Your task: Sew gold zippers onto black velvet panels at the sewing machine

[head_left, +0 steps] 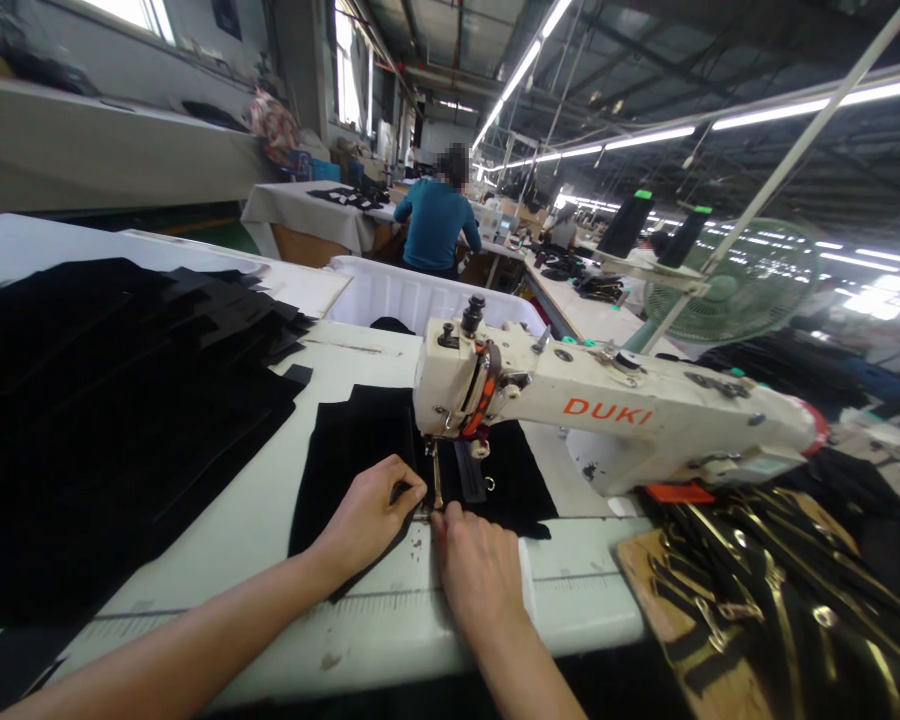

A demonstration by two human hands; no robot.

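Observation:
Black fabric (pixel 360 440) lies on the pale green sewing table (pixel 270 560), partly under the head of a white sewing machine (pixel 607 410). My left hand (pixel 379 505) pinches the fabric's edge just left of the needle area, thumb and forefinger together. My right hand (pixel 480 560) rests at the front edge of the fabric, right of the needle area, its fingers curled down on the cloth near a gold zipper strip (pixel 438 475). A small gold ring (pixel 490 484) shows on the fabric to the right. The fingertips of my right hand are partly hidden.
Stacked black fabric pieces (pixel 120 400) cover the left side. Black strips with gold zippers (pixel 780 590) lie on a board at the right. Behind the machine are a white bin (pixel 367 290), thread cones (pixel 627 225), a green fan (pixel 727 280) and a seated person (pixel 436 225) in blue.

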